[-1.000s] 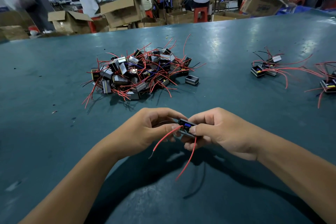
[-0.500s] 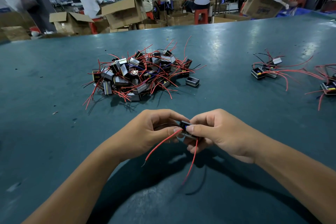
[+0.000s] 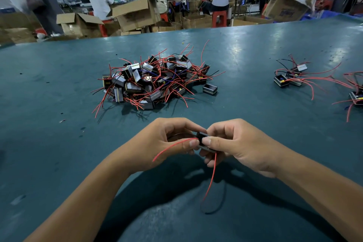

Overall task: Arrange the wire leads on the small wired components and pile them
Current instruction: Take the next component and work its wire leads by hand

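both hands up over the near edge of the worktop, one small component pinched between them. left hand has fingers curled, thumb pressing a red lead; right hand grips the body, second lead dangling free. looks light and rigid, wires springy, so hold the casing. the big pile sits beyond, mid-worktop.

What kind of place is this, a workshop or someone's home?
Most likely a factory assembly floor. A heap of small black boxy components with red wire leads lies on a big teal worktable, and open brown cardboard cartons stand beside workers at long benches behind.
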Available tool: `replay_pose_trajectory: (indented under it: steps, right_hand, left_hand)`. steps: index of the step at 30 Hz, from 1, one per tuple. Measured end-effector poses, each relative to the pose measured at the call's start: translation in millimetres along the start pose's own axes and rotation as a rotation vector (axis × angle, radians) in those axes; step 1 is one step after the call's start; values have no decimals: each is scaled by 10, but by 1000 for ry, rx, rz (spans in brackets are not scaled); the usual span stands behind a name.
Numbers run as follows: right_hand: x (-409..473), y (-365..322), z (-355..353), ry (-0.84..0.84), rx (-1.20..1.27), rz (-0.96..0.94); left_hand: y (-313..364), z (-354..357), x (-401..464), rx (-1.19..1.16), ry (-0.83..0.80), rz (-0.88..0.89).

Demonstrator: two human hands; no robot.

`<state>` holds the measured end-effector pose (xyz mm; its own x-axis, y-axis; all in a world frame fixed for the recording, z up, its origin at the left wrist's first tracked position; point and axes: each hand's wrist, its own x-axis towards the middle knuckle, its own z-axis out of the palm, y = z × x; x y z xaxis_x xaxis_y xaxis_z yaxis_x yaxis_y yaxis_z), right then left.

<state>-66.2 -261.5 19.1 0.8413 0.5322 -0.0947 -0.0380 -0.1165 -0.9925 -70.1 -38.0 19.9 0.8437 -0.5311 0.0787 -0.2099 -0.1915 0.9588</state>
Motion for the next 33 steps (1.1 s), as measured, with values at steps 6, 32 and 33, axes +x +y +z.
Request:
replay_pose_trajectory:
  steps: [6,32,33]
  right_hand:
    - [13,5,-1,-3,0,-12]
    - [76,215,66,122,-703,-206]
    - [80,218,66,125,-725,-209]
  left_hand:
    - [-13,-18,12,17,33,9]
    - [-813,-1246,61,597,1010,-219]
    - [-829,-1243,94,605,1007,-226]
